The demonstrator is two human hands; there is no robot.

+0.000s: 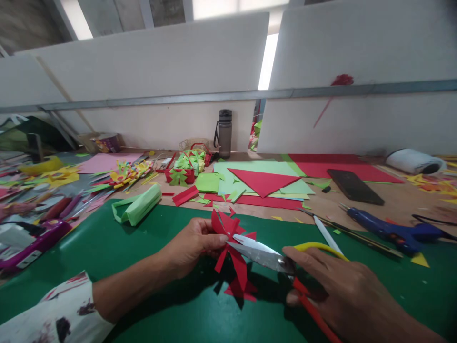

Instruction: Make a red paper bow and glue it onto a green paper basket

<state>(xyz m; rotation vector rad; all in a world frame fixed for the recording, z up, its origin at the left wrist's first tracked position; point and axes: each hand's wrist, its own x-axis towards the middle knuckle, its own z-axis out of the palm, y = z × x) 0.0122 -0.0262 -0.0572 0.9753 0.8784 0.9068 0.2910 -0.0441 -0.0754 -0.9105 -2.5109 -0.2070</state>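
My left hand [191, 245] pinches a folded red paper piece [232, 247] with pointed, star-like tips, held just above the green mat [143, 267]. In my right hand [342, 290] is a pair of scissors [264, 255] with red and yellow handles. Its steel blades are partly open and reach into the middle of the red paper. Red paper offcuts [240, 289] lie on the mat right below the paper piece.
A folded light-green paper strip [137, 207] lies on the mat's far left. Green and red paper sheets [264, 183], a black phone [355, 186], a blue glue gun [389, 231], a grey bottle [224, 133], small paper baskets [185, 169] and paper scraps fill the table behind. White boards wall the back.
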